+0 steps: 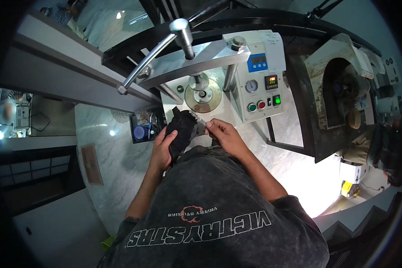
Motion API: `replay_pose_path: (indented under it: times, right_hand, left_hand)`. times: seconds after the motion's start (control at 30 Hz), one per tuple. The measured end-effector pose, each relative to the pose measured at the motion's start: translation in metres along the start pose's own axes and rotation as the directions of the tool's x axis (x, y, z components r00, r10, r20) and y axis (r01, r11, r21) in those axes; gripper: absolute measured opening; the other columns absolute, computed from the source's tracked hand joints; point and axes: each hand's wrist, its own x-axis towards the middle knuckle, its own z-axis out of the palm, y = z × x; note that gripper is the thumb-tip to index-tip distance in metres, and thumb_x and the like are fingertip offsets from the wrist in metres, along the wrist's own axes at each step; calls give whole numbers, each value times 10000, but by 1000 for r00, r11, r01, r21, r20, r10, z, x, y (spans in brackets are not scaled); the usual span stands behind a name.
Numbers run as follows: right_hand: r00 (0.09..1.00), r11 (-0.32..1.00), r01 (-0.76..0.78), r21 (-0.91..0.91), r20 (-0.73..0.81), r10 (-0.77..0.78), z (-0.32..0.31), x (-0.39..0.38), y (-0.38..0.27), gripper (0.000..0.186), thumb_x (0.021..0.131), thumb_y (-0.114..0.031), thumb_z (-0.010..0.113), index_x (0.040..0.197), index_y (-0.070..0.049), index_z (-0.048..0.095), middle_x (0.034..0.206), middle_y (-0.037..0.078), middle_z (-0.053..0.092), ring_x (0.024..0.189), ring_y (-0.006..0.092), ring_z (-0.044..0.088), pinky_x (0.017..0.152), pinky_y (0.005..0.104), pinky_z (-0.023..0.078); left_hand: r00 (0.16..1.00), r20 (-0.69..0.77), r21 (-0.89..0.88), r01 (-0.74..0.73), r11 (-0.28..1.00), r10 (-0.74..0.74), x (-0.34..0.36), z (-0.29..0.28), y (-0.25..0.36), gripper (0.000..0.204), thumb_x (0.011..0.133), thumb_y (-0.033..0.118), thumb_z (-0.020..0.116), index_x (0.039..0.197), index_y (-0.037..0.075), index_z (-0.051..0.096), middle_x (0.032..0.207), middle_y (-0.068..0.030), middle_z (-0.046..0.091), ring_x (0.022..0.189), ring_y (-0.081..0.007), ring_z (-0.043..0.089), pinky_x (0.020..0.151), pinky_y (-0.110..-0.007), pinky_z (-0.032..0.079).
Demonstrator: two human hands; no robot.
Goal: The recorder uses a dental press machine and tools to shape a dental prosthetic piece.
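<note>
My left hand point(162, 148) is closed around a dark, crumpled piece that looks like black cloth point(182, 129), its thumb pressed on top. My right hand point(224, 135) pinches a thin, pale metallic tool point(201, 121); its tip meets the cloth's upper right edge, and its exact kind is hard to make out. Both hands are in front of my body, just below a screw press point(194, 62). The press has a thick metal crossbar, a T-handle and a round metal plate point(213, 97) beneath the screw.
Right of the press stands a white control box point(259, 96) with a gauge, displays and buttons. Farther right, a worn machine with an arched opening point(319, 89) sits on a black bench. A dark tray of small items point(146, 126) lies to the left. A grey beam point(76, 62) crosses the upper left.
</note>
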Motion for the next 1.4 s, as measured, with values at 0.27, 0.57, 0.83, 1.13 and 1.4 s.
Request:
replay_pose_path:
  times: [0.27,0.57,0.83,1.13,1.4]
  right_hand:
    - [978,597,-123,-793,4,206,-12,2,2,357,1044,-323,572,981,9,687,857,63,690,792,139,575,745,309,459]
    - [991,974,132,-184,-11,-137,8,-1,-11,332,1037,-176,532,1320,-25,616,1112,171,665,1004,224,632,895,323,480]
    - [929,939,246,-239,334,-158,53,-1,-20,610,988,-117,596,1526,-90,310,959,161,688,822,287,699,777,400,542]
    - [918,988,-75,137,397,15,54,9,-5,333,945,-80,708,1197,-44,494,987,60,675,842,99,641,713,252,532]
    - [889,987,-140,80,448,90,40,16,16,249,973,-197,699,1101,-30,565,919,30,666,794,90,632,697,239,516]
  left_hand:
    - [982,-46,11,-184,983,185,-16,9,31,308,992,150,633,1248,-21,633,1129,-84,714,995,-156,688,903,-306,542]
    - [998,18,-12,-65,998,65,-11,1,26,360,994,145,638,1307,-22,581,1201,-97,677,1066,-163,658,953,-315,518]
    - [999,37,72,-30,997,28,-14,5,-4,268,1025,251,625,1156,23,578,979,-40,650,884,-117,614,758,-299,517]
    - [993,-117,-172,-14,985,-6,-15,2,7,201,1036,235,600,1072,38,583,1024,-51,646,936,-141,644,836,-314,533]
    - [999,15,-309,43,950,-41,-14,-4,14,422,999,258,427,1301,-11,550,1286,-129,639,1226,-265,591,1118,-417,390]
